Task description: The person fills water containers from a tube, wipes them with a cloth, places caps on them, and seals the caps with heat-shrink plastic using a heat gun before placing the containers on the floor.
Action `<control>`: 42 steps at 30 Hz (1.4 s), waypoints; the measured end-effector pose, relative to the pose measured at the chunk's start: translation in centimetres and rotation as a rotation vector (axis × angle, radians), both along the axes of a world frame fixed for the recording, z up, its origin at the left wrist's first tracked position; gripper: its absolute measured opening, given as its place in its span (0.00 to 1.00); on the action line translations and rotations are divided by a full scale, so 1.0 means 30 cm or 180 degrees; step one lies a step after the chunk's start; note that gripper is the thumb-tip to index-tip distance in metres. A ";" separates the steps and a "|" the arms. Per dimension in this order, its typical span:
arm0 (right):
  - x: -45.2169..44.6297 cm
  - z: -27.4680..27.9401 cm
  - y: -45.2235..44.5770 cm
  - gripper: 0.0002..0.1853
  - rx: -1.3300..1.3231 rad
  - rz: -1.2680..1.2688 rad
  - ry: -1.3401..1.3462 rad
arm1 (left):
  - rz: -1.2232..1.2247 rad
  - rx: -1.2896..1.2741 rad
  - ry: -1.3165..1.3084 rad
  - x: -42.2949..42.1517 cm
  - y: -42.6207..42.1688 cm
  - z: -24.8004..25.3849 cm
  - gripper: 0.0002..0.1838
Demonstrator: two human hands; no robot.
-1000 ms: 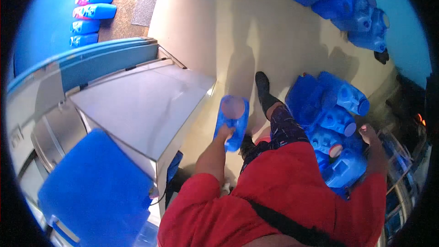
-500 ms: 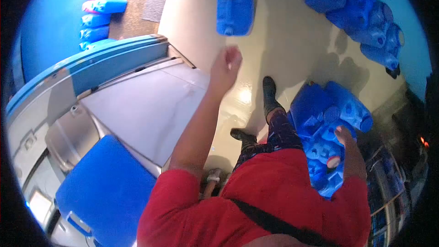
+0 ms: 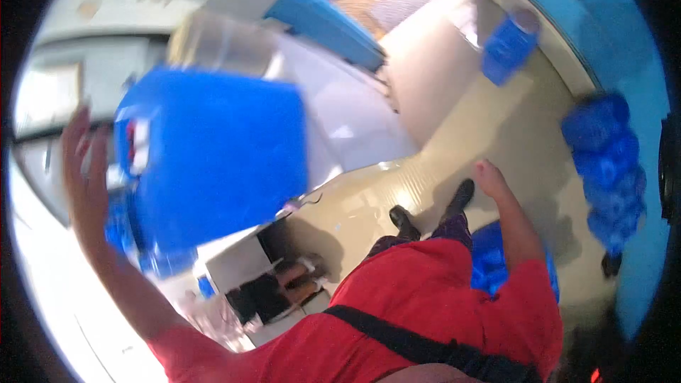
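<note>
My left hand (image 3: 86, 167) is raised at the far left, fingers apart and holding nothing. Close beside it is a large blue plastic jerrycan (image 3: 220, 159), its handle side facing the hand; I see no contact. The jerrycan stands on or by a white worktop (image 3: 362, 124). My right hand (image 3: 489, 179) hangs over the floor in front of my body, with nothing visible in it. Its fingers are too blurred to make out. Below that arm, several blue jerrycans (image 3: 489, 259) are partly hidden by my sleeve.
A lone blue jerrycan (image 3: 509, 50) stands on the wet-looking floor (image 3: 454, 135) near the doorway. Several more jerrycans (image 3: 606, 163) line the right wall. A translucent container (image 3: 223, 46) sits behind the large jerrycan. Below the worktop are shelves with items (image 3: 284, 287).
The view has turned left. My left hand has moved from over the floor to beside the large jerrycan, fingers now spread. My right hand has moved off the jerrycans on the right.
</note>
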State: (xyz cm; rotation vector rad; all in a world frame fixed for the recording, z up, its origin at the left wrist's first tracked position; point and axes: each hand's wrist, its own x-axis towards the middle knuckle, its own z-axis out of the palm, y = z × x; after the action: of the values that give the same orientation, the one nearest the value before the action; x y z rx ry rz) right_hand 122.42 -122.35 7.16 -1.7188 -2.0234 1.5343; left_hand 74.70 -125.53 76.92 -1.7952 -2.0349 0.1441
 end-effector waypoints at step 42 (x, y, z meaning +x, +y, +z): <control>-2.239 1.360 -0.604 0.38 -0.1019 0.2431 0.2285 | 0.0596 0.2550 -0.3288 -0.937 -1.153 -0.610 0.11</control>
State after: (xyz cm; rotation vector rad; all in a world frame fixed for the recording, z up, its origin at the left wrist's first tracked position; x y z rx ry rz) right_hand 55.26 -140.49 47.97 -0.2332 -2.1409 2.3136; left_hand 46.59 -160.11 58.60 -1.1962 -2.2971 -1.5919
